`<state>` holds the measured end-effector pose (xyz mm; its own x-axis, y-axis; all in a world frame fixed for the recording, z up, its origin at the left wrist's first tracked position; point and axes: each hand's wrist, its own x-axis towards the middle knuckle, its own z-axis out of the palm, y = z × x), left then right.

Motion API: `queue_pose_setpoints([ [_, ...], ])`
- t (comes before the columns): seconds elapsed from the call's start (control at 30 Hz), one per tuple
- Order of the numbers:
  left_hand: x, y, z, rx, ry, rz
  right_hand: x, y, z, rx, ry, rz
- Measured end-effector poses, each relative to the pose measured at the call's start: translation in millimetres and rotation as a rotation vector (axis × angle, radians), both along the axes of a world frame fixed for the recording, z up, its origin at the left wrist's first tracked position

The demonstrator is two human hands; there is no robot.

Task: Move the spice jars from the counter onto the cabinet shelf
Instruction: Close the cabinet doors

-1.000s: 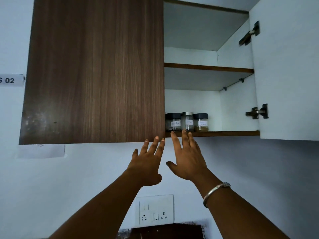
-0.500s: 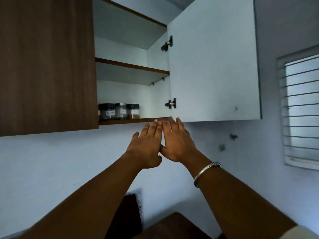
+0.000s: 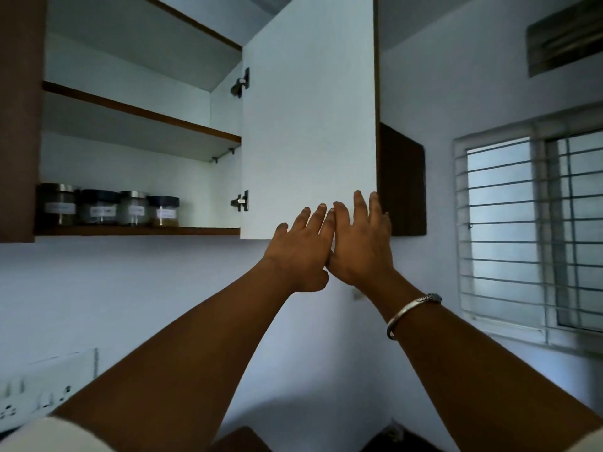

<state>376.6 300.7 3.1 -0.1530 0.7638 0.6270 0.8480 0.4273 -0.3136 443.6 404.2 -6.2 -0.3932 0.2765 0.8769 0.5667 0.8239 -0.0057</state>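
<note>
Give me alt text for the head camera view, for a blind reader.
The left hand and right hand reach up side by side to an open white cabinet door, fingers straight. Four labelled spice jars stand in a row on the lowest shelf.

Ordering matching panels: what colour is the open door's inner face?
White: the cabinet door, head view.
</note>
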Motion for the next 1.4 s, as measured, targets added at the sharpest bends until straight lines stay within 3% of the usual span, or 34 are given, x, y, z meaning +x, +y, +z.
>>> queue_pose_setpoints([
  [0.1,14.2,46.6,0.6,0.062,-0.052,-0.054,11.7,42.2,5.3,0.029,0.037,0.003],
  [0.27,20.6,105.6,2.1,0.125,-0.007,-0.038,9.0,102.1,12.3,-0.105,-0.001,0.122],
  [0.37,19.3,123.9,3.9,0.114,0.166,0.040,4.7,121.1,-1.3,-0.272,0.066,0.295],
  [0.5,14.0,127.1,20.0,-0.027,0.492,0.202,-2.5,128.4,-16.7,-0.335,0.076,0.471],
  [0.73,16.6,125.5,46.1,-0.173,0.821,0.201,-22.5,113.5,-26.1,-0.280,0.343,0.485],
  [0.93,0.5,74.7,49.9,-0.160,0.873,0.059,-52.8,57.3,-44.1,-0.200,0.619,0.720],
  [1.1,-21.6,12.3,53.5,-0.133,1.022,-0.043,-89.9,-0.4,-43.6,-0.244,0.712,0.965],
  [1.4,-74.9,-97.0,52.0,-0.092,1.037,0.074,-144.4,-103.1,-34.4,-0.093,0.760,1.245],
])
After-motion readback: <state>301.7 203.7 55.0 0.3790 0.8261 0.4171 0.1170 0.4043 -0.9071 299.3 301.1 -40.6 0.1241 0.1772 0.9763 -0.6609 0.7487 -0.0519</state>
